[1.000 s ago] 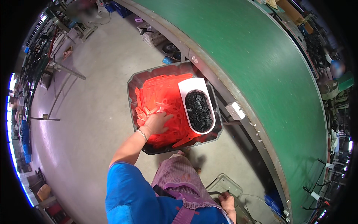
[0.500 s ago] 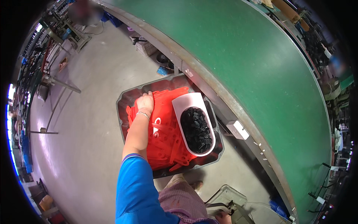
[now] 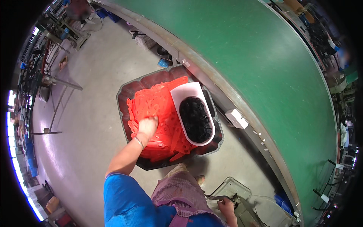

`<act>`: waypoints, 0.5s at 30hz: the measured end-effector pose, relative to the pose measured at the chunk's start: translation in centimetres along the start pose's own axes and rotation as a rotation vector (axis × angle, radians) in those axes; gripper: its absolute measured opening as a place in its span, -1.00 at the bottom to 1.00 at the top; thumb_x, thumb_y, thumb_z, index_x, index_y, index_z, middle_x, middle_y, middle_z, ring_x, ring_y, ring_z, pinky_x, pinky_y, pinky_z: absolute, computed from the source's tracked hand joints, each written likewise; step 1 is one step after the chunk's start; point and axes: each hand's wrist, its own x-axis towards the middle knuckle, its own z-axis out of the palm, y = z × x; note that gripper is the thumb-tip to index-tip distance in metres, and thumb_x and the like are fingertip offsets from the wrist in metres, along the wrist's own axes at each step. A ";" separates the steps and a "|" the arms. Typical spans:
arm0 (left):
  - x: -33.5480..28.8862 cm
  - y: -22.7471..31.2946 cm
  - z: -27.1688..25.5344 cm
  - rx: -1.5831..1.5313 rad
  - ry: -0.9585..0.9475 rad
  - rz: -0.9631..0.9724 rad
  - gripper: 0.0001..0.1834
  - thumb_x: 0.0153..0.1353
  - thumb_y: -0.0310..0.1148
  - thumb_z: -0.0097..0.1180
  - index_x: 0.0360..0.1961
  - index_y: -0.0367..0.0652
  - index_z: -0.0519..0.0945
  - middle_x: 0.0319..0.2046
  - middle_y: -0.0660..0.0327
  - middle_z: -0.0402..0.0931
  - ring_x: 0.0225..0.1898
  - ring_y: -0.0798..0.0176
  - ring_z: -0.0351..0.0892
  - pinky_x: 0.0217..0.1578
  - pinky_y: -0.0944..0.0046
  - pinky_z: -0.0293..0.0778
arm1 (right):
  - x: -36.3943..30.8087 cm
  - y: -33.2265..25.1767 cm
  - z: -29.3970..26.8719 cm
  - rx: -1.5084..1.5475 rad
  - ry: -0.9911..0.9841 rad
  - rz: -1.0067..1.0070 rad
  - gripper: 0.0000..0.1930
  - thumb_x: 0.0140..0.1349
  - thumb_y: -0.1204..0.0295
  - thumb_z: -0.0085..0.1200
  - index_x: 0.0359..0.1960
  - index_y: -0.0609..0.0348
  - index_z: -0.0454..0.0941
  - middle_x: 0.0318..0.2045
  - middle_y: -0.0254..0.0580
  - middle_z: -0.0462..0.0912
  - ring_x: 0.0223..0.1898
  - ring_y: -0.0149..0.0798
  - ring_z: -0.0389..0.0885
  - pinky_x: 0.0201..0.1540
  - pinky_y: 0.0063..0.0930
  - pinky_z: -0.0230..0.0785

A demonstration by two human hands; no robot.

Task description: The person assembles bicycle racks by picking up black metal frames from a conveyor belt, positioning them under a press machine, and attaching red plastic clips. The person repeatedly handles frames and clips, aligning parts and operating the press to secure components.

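Observation:
My left hand (image 3: 148,126), a bracelet on its wrist, reaches down onto a heap of flat red plastic pieces (image 3: 176,128), several with holes in their ends. Its fingers look curled in against the heap, and what they hold, if anything, is hidden. The heap lies in a large dark tub (image 3: 219,138). On the tub's right side a white scoop-shaped container (image 3: 184,92) rests over the red pieces, filled with small black plastic parts (image 3: 196,119). Low at the right, my right hand (image 3: 227,207) is beside a grey metal machine part (image 3: 242,206); its fingers are too unclear to read.
A long green-topped table (image 3: 242,56) curves along the right, a white box (image 3: 237,118) fixed to its edge. Beyond the tub, a light basket (image 3: 145,41) and a blue item (image 3: 163,62) stand on the floor. Metal racks (image 3: 62,85) line the left.
My left hand has drawn back toward me across the red heap, and its fingers have curled in. More of my right hand shows. The tub sits slightly higher in view.

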 end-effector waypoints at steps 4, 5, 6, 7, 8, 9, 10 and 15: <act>-5.2 2.0 -1.3 -0.026 -0.106 0.041 -0.87 0.23 -0.41 -0.12 -0.35 -0.10 0.51 -0.47 0.12 0.62 -0.44 0.12 0.69 -0.53 0.11 0.58 | 0.3 1.6 1.6 0.034 0.066 -0.112 -0.70 0.11 0.17 0.21 -0.24 0.09 0.60 -0.54 -0.07 0.65 -0.45 0.03 0.65 -0.36 -0.14 0.46; -5.8 2.3 -1.9 -0.036 -0.115 0.061 -0.85 0.23 -0.40 -0.13 -0.35 -0.10 0.52 -0.46 0.12 0.63 -0.43 0.12 0.69 -0.51 0.11 0.58 | 0.0 1.5 1.5 -0.004 0.049 -0.147 -0.69 0.12 0.16 0.20 -0.21 0.08 0.61 -0.51 -0.06 0.66 -0.42 0.03 0.66 -0.32 -0.14 0.47; -6.6 2.2 -1.9 -0.020 -0.118 0.078 -0.84 0.24 -0.40 -0.13 -0.33 -0.10 0.52 -0.46 0.12 0.64 -0.43 0.12 0.69 -0.50 0.11 0.58 | -0.1 1.6 1.3 -0.041 0.051 -0.183 -0.68 0.13 0.14 0.19 -0.19 0.07 0.61 -0.48 -0.05 0.67 -0.38 0.03 0.66 -0.28 -0.15 0.48; -6.7 2.1 -1.5 -0.005 -0.103 0.124 -0.83 0.24 -0.39 -0.14 -0.31 -0.11 0.53 -0.45 0.13 0.65 -0.43 0.13 0.69 -0.49 0.10 0.58 | -0.4 1.6 1.8 -0.023 0.026 -0.085 -0.65 0.14 0.11 0.17 -0.15 0.05 0.61 -0.41 -0.04 0.69 -0.30 0.03 0.67 -0.20 -0.17 0.49; -6.2 2.0 -1.5 0.041 -0.191 0.166 -0.82 0.24 -0.39 -0.13 -0.24 -0.11 0.53 -0.44 0.11 0.66 -0.43 0.13 0.70 -0.49 0.11 0.58 | -0.5 1.6 2.3 0.000 0.002 0.017 -0.62 0.16 0.07 0.15 -0.11 0.02 0.61 -0.34 -0.03 0.70 -0.21 0.02 0.67 -0.11 -0.19 0.49; -6.3 3.8 -6.0 0.020 -0.250 0.144 -0.79 0.26 -0.38 -0.14 -0.19 -0.13 0.53 -0.47 0.10 0.65 -0.41 0.12 0.70 -0.45 0.09 0.58 | -0.1 2.0 2.9 -0.033 0.002 0.008 -0.61 0.17 0.06 0.11 -0.08 -0.01 0.60 -0.28 -0.06 0.71 -0.11 0.01 0.65 -0.04 -0.18 0.47; -6.5 5.6 -10.9 0.005 -0.307 0.119 -0.76 0.28 -0.38 -0.15 -0.13 -0.14 0.53 -0.49 0.09 0.65 -0.40 0.11 0.70 -0.41 0.06 0.59 | -0.3 2.5 3.3 0.004 0.023 -0.028 -0.63 0.18 0.07 0.09 -0.09 -0.01 0.59 -0.28 -0.07 0.70 -0.11 0.01 0.64 -0.04 -0.17 0.46; -7.8 1.6 -0.2 0.164 -0.278 0.329 -0.76 0.15 -0.23 0.24 -0.52 -0.16 0.64 -0.53 0.08 0.63 -0.49 0.16 0.67 -0.46 0.14 0.56 | -2.9 3.8 0.4 0.070 0.058 -0.005 -0.71 0.23 0.14 0.05 -0.10 -0.05 0.55 -0.25 -0.12 0.69 -0.11 -0.02 0.63 -0.06 -0.17 0.45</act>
